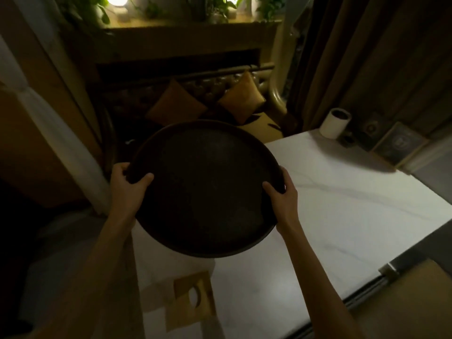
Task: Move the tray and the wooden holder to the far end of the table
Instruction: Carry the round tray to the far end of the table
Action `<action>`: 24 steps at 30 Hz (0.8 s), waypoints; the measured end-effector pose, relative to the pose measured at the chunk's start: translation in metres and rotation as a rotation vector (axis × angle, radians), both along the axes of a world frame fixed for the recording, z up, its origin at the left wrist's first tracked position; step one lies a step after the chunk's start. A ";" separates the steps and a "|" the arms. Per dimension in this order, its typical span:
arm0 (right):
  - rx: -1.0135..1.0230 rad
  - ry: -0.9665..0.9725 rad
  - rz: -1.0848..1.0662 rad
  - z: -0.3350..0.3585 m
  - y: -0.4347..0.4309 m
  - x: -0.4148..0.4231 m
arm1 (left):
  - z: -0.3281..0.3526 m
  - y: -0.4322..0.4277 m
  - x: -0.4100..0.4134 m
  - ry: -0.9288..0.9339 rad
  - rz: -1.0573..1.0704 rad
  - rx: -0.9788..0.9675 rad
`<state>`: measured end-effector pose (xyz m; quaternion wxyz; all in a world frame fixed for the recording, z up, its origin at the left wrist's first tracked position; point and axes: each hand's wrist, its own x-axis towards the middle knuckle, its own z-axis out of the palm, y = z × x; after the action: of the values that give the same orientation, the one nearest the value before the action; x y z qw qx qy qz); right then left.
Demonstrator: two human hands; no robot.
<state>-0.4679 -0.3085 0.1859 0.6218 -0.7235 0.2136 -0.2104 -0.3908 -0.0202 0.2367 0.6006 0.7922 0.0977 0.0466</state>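
With both arms stretched out, the left hand [127,185] and right hand [283,195] clamp opposite rims of the round dark tray [205,189], held above the white table [342,204]. Wooden holder [192,299] sits on the near end, below the tray.

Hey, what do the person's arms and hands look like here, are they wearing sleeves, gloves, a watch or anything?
Both forearms are bare as far as the picture shows, with no sleeves in view. The left hand and right hand have no gloves, and no watch, bracelet or ring can be made out on either wrist or the fingers, though the light is dim.
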 end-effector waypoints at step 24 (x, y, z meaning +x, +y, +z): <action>0.001 0.016 0.190 0.024 -0.266 0.093 | 0.009 -0.250 0.028 0.019 0.164 -0.022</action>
<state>-0.3746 -0.5741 0.2103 0.6378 -0.7417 0.1489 -0.1445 -0.3625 -0.2702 0.2454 0.6027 0.7751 0.1687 0.0870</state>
